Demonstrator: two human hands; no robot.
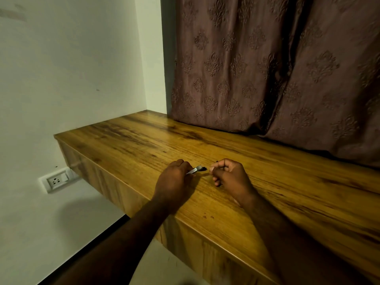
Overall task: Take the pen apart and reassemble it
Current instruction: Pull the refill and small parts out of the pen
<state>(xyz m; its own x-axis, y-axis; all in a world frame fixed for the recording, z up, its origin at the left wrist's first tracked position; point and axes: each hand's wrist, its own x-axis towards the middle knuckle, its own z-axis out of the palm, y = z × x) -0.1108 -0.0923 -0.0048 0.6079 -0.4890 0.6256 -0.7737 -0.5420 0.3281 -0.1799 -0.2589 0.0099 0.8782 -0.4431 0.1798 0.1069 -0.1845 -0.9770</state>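
Head view, looking down over a wooden shelf [257,182]: the left hand [174,179] is clenched around a pen barrel [195,170], whose silvery body and dark tip jut toward the right hand [228,176]; the rest is hidden in the fist. The right hand is curled closed just beside that tip, with something small and dark at its fingers, too hidden to identify. A patterned brown curtain [267,68] hangs behind; a wall socket [56,180] sits below left.
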